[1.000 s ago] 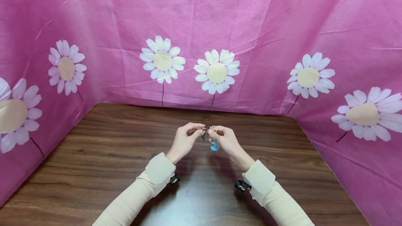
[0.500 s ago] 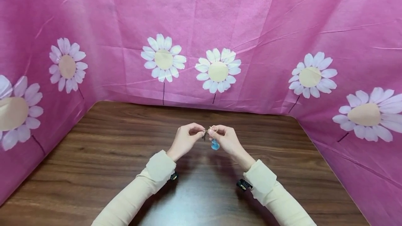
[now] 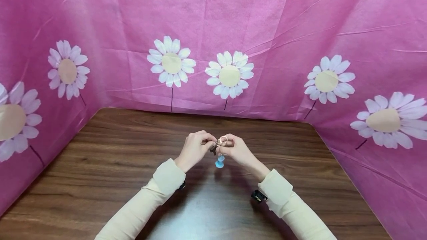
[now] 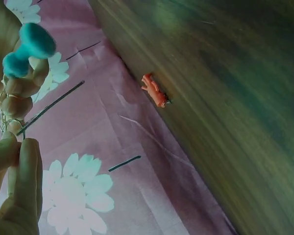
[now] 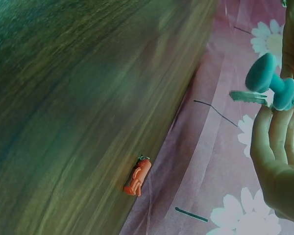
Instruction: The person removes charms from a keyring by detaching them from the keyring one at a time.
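In the head view, my left hand (image 3: 194,148) pinches a dark metal key (image 3: 213,150) between thumb and fingers. My right hand (image 3: 241,152) holds a gold key ring (image 3: 223,136) close beside it, the fingertips of both hands nearly meeting. From the ring hangs a blue dumbbell-shaped charm (image 3: 219,161), also seen as a teal charm (image 4: 35,41) in the left wrist view. The right wrist view shows a notched key blade (image 5: 247,97) sticking out beside the charm. Fingers hide much of the ring's joint and chain.
A small orange figure (image 4: 155,91) with a metal fitting lies on the wooden table (image 3: 110,158) near its far edge; the head view does not show it. A pink cloth (image 3: 267,17) with printed daisies encloses the table's back and sides.
My right hand has shifted slightly left, its fingers repositioned around the ring. The ring and blue charm have moved left, and the charm hangs lower. My left hand keeps its pinch.
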The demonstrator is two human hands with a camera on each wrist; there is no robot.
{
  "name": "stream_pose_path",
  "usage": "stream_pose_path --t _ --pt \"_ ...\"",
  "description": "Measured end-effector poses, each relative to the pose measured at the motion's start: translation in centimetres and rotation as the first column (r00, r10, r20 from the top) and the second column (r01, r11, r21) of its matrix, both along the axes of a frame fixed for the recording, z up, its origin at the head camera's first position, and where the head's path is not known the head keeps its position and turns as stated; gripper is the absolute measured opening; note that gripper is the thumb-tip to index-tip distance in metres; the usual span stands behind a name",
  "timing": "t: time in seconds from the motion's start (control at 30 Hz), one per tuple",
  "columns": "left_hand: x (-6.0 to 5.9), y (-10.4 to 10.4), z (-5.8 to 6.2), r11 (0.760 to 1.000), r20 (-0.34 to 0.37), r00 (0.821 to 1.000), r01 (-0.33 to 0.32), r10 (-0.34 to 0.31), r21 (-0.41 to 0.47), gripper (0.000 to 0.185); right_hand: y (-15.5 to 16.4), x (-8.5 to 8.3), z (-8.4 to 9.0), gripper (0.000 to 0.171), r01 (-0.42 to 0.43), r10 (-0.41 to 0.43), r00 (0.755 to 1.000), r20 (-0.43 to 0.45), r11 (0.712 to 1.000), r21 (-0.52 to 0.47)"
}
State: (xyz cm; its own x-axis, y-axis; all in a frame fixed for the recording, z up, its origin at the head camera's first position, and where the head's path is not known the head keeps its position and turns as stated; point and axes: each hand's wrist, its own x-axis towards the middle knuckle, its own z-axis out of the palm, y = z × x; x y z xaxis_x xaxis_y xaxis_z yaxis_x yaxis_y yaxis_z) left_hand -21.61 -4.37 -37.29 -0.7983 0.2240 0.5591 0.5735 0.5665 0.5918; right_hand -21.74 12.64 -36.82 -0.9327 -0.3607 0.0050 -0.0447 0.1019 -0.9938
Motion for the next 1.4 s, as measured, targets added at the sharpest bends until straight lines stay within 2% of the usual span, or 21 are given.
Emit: stream_pose_path --t 0.1,0.17,0.3,0.5,0.67,0.83,1.03,1.1,1.17,1.27,1.33,1.4 --pt "0.1 -0.2 0.4 1.0 -0.006 1.0 0.0 0.0 -0.002 0.008 0.0 -0.1 0.0 0.027 -0.027 0.027 1.0 -0.008 0.999 -0.042" --pt "0.1 -0.3 0.7 1.0 -0.013 1.0 -0.007 0.007 -0.008 0.008 0.1 -0.2 0.0 0.024 -0.026 0.026 0.999 -0.019 0.999 -0.039" --pt "0.2 -0.4 1.1 1.0 -0.024 1.0 -0.012 0.012 -0.017 0.008 0.1 -0.3 0.0 0.017 -0.013 0.012 0.999 -0.041 1.0 -0.008" --pt "0.1 -0.4 1.3 0.999 -0.044 0.999 -0.012 0.011 -0.033 0.007 -0.1 -0.4 0.0 0.021 0.034 -0.024 0.991 -0.131 0.997 0.074" --pt "0.3 -0.3 1.7 0.998 -0.073 0.997 -0.008 0.004 -0.06 0.008 -0.5 -0.1 0.0 0.025 0.065 -0.052 0.987 -0.153 0.995 0.081" --pt "0.5 -0.3 1.9 0.996 -0.105 0.994 -0.018 0.008 -0.091 0.007 -0.7 0.0 -0.1 0.021 0.102 -0.072 0.974 -0.213 0.986 0.135" --pt "0.6 -0.4 1.9 0.994 -0.125 0.992 -0.039 0.026 -0.102 0.006 -0.5 0.2 0.0 0.01 0.198 -0.095 0.925 -0.369 0.947 0.253" --pt "0.7 -0.4 1.7 0.994 -0.127 0.992 -0.039 0.025 -0.106 0.006 -0.5 0.4 0.2 0.007 0.228 -0.075 0.896 -0.437 0.923 0.31" --pt "0.7 -0.4 1.6 0.994 -0.136 0.99 -0.038 0.024 -0.102 0.005 -0.5 0.5 0.4 0.005 0.271 -0.056 0.856 -0.514 0.895 0.353" --pt "0.7 -0.4 1.3 0.997 -0.151 0.988 -0.04 0.03 -0.064 0.006 -0.6 0.7 0.6 0.003 0.322 -0.029 0.792 -0.61 0.869 0.377" --pt "0.7 -0.3 1.2 0.999 -0.145 0.989 -0.033 0.031 -0.01 0.006 -0.6 0.7 0.7 0.004 0.339 -0.027 0.771 -0.636 0.863 0.375" --pt "0.6 -0.3 1.1 0.998 -0.121 0.992 -0.021 0.027 0.053 0.007 -0.6 0.7 0.7 0.005 0.344 -0.033 0.771 -0.636 0.862 0.373"
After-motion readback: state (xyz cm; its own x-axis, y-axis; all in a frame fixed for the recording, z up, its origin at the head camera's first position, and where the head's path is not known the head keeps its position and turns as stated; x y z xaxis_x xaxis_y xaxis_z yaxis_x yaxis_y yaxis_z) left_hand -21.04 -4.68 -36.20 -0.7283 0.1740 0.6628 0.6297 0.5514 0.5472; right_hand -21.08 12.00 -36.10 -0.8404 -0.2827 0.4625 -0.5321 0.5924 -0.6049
